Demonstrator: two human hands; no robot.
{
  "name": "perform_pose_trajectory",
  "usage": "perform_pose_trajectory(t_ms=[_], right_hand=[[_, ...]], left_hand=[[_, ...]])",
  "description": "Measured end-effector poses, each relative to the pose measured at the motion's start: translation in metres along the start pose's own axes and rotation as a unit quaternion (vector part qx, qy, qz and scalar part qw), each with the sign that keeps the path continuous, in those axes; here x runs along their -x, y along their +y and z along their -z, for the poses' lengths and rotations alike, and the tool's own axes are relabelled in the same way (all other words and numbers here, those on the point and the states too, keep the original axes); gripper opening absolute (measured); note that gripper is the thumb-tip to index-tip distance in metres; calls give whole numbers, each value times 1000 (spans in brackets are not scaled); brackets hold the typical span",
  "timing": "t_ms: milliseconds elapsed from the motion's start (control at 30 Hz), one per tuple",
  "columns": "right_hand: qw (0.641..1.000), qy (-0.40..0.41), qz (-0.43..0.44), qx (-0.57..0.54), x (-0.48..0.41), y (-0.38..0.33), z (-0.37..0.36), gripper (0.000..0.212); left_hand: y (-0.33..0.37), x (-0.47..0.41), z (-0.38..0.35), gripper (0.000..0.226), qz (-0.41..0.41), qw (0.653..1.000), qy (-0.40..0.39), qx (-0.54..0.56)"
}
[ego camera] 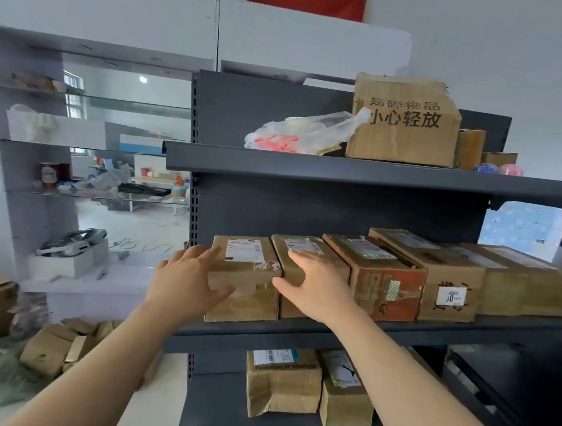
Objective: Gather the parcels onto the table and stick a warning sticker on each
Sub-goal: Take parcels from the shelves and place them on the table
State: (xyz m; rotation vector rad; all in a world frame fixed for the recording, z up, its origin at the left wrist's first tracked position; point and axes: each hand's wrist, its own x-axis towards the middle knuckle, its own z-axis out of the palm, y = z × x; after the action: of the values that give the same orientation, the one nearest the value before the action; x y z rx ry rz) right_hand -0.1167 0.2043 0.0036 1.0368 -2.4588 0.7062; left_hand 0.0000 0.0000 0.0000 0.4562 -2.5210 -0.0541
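Sitting at the left end of a row on the rack's middle shelf, the parcel has a hand at each side. The left hand spans its left corner, fingers straight along the top edge, thumb on the front face. The right hand lies spread on the next parcel just right of it, thumb at the seam between them. Neither hand is closed round anything. Further right stand three boxes; above, a bag and a carton; below, two packages.
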Motion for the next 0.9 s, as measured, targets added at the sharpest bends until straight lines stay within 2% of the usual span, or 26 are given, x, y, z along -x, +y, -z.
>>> perform_pose_trajectory(t_ms=[233,400,533,900], right_hand=[[997,-55,25,43,-23,-9,-29,77],[995,-57,39,74,-28,-9,-42,67],[996,-39,49,68,-27,-12,-44,61],[994,18,-32,-104,25,-54,-32,55]], left_hand=[[-10,-16,-16,88,27,990,-99,95],[-11,-22,-29,87,21,976,-130,173],[-12,-16,-36,80,38,961,-99,255],[-27,28,-20,81,24,950,-63,304]])
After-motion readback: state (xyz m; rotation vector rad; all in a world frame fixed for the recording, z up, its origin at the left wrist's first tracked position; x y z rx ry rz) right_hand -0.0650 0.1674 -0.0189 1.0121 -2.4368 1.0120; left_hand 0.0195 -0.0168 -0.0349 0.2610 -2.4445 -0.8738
